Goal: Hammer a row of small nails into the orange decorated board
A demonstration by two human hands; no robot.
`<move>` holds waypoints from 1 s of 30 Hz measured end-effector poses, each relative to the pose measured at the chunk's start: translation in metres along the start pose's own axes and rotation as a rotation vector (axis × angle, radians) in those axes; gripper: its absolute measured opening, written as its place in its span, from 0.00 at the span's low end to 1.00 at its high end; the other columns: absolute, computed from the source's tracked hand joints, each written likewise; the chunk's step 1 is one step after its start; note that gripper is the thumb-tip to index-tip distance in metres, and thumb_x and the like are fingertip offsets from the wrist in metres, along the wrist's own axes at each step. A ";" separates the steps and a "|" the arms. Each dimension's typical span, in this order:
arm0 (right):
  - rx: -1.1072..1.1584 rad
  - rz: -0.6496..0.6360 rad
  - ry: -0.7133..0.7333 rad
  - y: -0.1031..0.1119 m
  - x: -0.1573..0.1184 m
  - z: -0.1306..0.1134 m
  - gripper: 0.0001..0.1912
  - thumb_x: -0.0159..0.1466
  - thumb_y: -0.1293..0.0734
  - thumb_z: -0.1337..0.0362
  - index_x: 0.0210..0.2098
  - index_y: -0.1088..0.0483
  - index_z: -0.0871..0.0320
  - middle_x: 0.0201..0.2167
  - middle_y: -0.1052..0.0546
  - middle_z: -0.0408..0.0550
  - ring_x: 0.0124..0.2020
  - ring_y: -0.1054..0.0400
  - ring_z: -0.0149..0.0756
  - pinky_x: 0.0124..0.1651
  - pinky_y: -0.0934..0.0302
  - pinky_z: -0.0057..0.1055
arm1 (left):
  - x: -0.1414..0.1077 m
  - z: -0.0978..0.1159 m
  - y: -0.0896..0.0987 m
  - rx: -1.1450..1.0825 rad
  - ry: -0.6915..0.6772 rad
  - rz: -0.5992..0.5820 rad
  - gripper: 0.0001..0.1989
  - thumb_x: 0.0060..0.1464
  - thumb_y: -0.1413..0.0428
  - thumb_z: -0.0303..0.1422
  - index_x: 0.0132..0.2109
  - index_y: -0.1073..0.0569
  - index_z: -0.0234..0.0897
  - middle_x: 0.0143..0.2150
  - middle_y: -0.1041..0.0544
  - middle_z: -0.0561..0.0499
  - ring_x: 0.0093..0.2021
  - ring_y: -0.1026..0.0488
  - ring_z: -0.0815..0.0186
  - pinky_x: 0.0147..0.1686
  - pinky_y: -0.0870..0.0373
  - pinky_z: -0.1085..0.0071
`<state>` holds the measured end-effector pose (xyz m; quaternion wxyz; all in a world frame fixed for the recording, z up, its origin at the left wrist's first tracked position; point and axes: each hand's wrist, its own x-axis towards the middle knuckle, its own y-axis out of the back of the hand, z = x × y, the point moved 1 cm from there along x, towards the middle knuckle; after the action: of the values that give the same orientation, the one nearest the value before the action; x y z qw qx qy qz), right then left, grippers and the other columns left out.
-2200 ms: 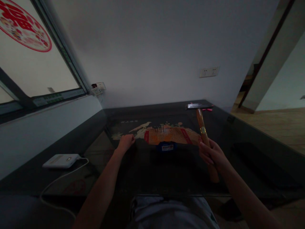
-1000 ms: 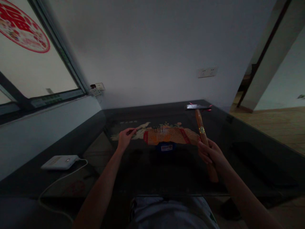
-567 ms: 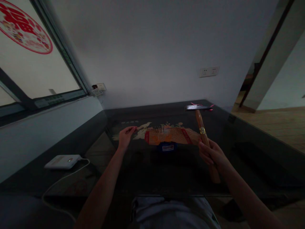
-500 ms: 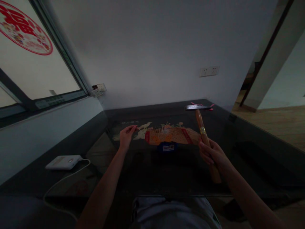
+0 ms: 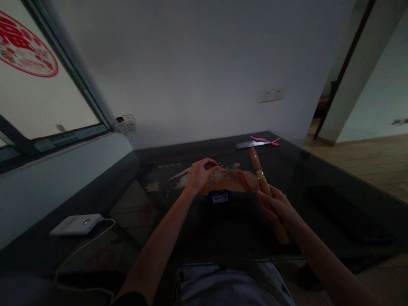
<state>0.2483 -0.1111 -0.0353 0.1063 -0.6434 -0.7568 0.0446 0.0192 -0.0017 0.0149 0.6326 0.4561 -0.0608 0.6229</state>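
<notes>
My right hand (image 5: 276, 204) is wrapped round a brown wooden stick (image 5: 262, 178) with a gold ring about its middle; the stick slants up and away from me. My left hand (image 5: 201, 172) reaches over the left part of a long tan speckled piece (image 5: 232, 180) with a red band. Its thumb and fingertips are pinched together there; what they hold is too small to make out. Under the speckled piece sits a dark blue object (image 5: 219, 197) with a white label. The speckled piece's right end lies close to my right hand.
On the dark tabletop (image 5: 197, 242), a flat blade-like strip (image 5: 253, 145) with a pink ribbon lies at the back. A white device (image 5: 78, 224) with a cable is at the left. A black flat object (image 5: 347, 212) lies at the right. Wall sockets (image 5: 272, 95) are behind.
My left hand has moved right, from beside the speckled piece to over its left part. The right hand keeps its grip on the wooden stick. The view has shifted slightly.
</notes>
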 end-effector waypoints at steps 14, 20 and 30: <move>-0.011 -0.010 -0.022 0.001 0.000 0.004 0.17 0.56 0.32 0.54 0.32 0.43 0.56 0.12 0.43 0.29 0.06 0.54 0.18 0.08 0.56 0.18 | -0.008 -0.018 -0.010 -0.006 0.086 -0.179 0.04 0.48 0.42 0.30 0.33 0.25 0.34 0.30 0.23 0.51 0.31 0.27 0.68 0.34 0.32 0.73; -0.161 0.006 -0.024 0.001 0.003 0.005 0.16 0.57 0.34 0.53 0.32 0.43 0.56 0.11 0.44 0.29 0.06 0.54 0.19 0.09 0.58 0.18 | -0.007 -0.012 -0.008 -0.025 0.124 -0.200 0.03 0.47 0.42 0.27 0.32 0.24 0.32 0.30 0.22 0.50 0.31 0.27 0.69 0.35 0.32 0.74; -0.825 -0.204 -0.087 0.006 0.027 -0.069 0.18 0.58 0.37 0.50 0.36 0.39 0.59 0.16 0.36 0.36 0.11 0.44 0.24 0.11 0.50 0.21 | -0.006 -0.012 -0.007 0.068 0.131 -0.206 0.04 0.47 0.40 0.29 0.31 0.22 0.33 0.31 0.21 0.49 0.32 0.26 0.67 0.36 0.33 0.74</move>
<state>0.2655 -0.0878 0.0337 -0.1881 -0.5514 -0.7748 -0.2453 0.0176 0.0027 0.0006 0.6801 0.4398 0.0492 0.5846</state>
